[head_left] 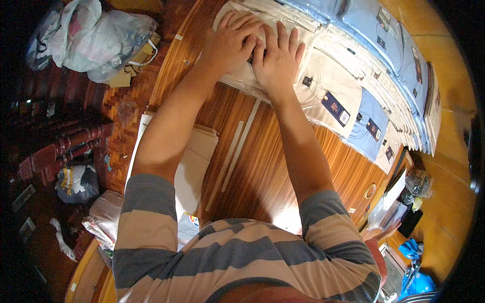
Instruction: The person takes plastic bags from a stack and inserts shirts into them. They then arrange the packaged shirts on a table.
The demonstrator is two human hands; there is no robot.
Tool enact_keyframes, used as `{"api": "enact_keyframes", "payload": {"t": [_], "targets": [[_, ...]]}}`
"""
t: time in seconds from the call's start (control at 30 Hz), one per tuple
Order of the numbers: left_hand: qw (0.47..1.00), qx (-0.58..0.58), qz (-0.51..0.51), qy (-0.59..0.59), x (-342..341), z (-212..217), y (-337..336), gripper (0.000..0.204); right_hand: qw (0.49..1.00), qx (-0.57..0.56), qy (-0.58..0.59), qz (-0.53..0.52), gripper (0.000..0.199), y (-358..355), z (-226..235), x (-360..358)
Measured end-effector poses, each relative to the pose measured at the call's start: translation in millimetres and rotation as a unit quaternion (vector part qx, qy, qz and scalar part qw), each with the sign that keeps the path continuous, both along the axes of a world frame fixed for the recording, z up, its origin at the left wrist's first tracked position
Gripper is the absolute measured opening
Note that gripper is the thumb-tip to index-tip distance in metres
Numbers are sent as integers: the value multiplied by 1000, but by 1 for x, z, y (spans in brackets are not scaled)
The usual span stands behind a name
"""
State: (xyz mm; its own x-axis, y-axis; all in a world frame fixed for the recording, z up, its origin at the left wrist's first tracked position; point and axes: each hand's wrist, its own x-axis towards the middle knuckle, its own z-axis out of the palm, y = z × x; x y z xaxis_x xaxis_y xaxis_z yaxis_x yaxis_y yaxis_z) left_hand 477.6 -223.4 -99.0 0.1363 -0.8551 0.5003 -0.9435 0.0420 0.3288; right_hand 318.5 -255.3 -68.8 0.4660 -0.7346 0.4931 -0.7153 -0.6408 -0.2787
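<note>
Toward the far edge of the wooden table [268, 151] lies a folded cream shirt [237, 81] in a clear plastic bag. My left hand [233, 43] rests on it with bent fingers apart. Beside it, my right hand [279, 58] presses down with its fingers spread. The two hands nearly meet at the thumbs, covering much of the shirt. Just right of my right hand is another bagged cream shirt [316, 96] with a dark blue hang tag [335, 108]. A blue shirt [365, 118] and a further cream shirt [388, 154] follow it, each tagged.
Stacked bagged shirts in light blue [376, 30] and cream fill the table's far right. Flat cardboard sheets [202, 146] lean by my left arm. Stuffed plastic bags [103, 38] sit on the floor at far left. Clutter, including a blue bag [417, 285], lies at lower right.
</note>
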Motion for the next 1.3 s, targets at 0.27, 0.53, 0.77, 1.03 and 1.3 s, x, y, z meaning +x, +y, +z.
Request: {"api": "enact_keyframes", "payload": {"t": [0.27,0.53,0.77,1.03,1.3], "targets": [[1000,-26,-17,0,-2,8,0,41,999,3,-32,4,51,-3,-5,1],[999,-44,-24,-1,-7,21,5,41,999,-6,-34,7,50,-5,-6,0],[999,-40,-11,-4,-6,15,6,40,1000,-10,-10,-9,48,-2,-7,1],[999,-2,-38,9,0,20,0,42,998,59,-27,8,54,-9,-4,2],[937,78,2,339,69,50,41,62,968,208,-141,22,60,35,95,-78]]}}
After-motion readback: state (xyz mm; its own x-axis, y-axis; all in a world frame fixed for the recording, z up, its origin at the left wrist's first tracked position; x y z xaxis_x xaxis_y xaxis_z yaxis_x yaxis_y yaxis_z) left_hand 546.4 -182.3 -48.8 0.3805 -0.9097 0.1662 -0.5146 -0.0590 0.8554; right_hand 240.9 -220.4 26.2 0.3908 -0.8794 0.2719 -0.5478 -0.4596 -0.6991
